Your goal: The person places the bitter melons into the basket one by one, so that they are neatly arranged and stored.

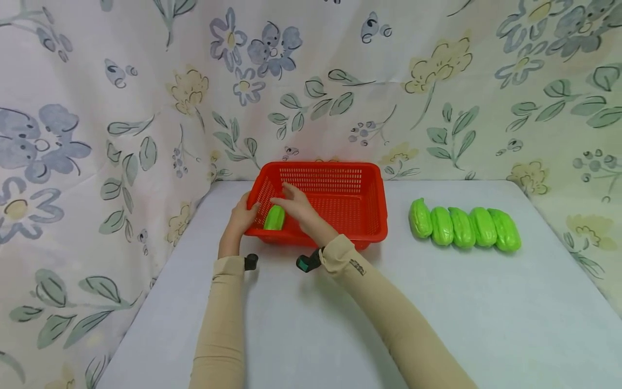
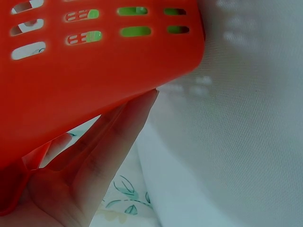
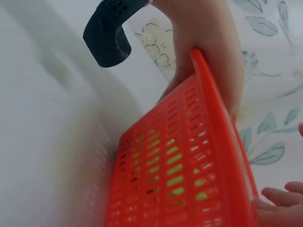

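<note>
A red slotted plastic basket point(image 1: 380, 205) stands toward the back of the table. My left hand point(image 1: 240, 217) grips its left rim, thumb over the edge; in the left wrist view, the fingers point(image 2: 125, 123) reach along the outside under the wall. Inside, at the left end, lies a bright green, ribbed, gourd-like vegetable point(image 1: 275, 219). My right hand point(image 1: 304, 213) is over the basket just right of that vegetable, fingers spread and holding nothing. In the right wrist view, its fingertips point(image 3: 279, 195) show beyond the rim, and green shows through the slots.
To the basket's right, several similar green vegetables point(image 1: 463, 228) lie side by side in a row on the white table point(image 1: 437, 302). A floral curtain point(image 1: 311, 81) hangs behind the table and along its left side.
</note>
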The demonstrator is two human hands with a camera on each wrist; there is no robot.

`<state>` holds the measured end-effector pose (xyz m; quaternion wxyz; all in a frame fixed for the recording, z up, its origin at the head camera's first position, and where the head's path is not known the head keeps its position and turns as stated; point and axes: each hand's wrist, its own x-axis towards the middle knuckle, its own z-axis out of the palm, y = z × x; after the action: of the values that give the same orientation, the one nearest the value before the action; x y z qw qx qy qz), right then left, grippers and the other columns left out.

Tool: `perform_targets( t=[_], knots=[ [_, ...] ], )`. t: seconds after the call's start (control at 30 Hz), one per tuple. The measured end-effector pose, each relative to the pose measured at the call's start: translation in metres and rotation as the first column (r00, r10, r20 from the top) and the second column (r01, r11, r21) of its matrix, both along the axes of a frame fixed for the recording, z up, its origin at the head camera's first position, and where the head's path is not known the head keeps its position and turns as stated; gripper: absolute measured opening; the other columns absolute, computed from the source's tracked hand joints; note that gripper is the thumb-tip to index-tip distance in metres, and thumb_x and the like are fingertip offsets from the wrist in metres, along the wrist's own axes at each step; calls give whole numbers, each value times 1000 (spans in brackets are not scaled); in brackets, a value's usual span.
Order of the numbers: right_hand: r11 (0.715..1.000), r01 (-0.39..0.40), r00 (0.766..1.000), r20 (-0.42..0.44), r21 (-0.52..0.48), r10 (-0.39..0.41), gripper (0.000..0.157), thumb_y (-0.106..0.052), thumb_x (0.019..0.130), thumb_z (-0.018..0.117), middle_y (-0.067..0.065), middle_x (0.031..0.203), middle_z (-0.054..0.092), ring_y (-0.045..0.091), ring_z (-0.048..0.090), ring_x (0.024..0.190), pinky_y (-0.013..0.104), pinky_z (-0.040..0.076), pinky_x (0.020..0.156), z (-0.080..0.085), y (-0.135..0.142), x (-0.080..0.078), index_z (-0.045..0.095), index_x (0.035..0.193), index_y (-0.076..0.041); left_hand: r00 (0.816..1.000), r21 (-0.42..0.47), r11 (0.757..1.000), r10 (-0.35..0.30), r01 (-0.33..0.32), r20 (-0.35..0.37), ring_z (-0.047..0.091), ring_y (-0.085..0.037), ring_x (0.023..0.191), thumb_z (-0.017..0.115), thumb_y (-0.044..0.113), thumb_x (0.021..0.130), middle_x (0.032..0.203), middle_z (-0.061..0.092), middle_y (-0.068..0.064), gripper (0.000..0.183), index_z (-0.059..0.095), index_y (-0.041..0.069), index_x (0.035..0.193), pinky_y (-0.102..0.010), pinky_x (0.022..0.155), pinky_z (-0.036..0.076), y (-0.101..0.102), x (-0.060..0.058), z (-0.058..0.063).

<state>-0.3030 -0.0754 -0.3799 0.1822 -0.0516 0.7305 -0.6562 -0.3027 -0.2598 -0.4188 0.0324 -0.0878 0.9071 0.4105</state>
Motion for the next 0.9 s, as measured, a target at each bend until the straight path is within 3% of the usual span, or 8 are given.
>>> perform_targets(
  t=[0.23, 0.47, 0.9],
  knots=[
    [1000, 9, 998, -69, 5, -8, 70, -28, 94, 64, 1, 160, 32, 21, 28, 148, 44, 29, 118, -1, 21, 4, 28, 154, -22, 1000, -2, 1000, 19, -19, -13, 54, -32, 112, 40, 31, 104, 142, 46, -23, 59, 19, 14, 156, -44, 92, 50, 1, 1, -1],
    [999, 37, 992, -118, 17, -35, 72, -29, 94, 65, 0, 160, 32, 20, 28, 148, 45, 30, 118, 0, 44, 6, 27, 155, -24, 1000, 4, 1000, 9, -9, -10, 52, -36, 118, 39, 29, 105, 144, 44, -24, 59, 16, 13, 157, -51, 100, 46, 0, 2, -1],
    [994, 105, 987, -119, -6, -105, 77, -36, 92, 66, -5, 161, 29, 17, 25, 149, 46, 29, 118, -8, 97, 9, 24, 155, -29, 1000, 6, 1000, -6, 6, -13, 52, -36, 117, 39, 28, 105, 145, 44, -23, 59, 16, 12, 157, -50, 98, 47, 1, 3, 2]
  ],
)
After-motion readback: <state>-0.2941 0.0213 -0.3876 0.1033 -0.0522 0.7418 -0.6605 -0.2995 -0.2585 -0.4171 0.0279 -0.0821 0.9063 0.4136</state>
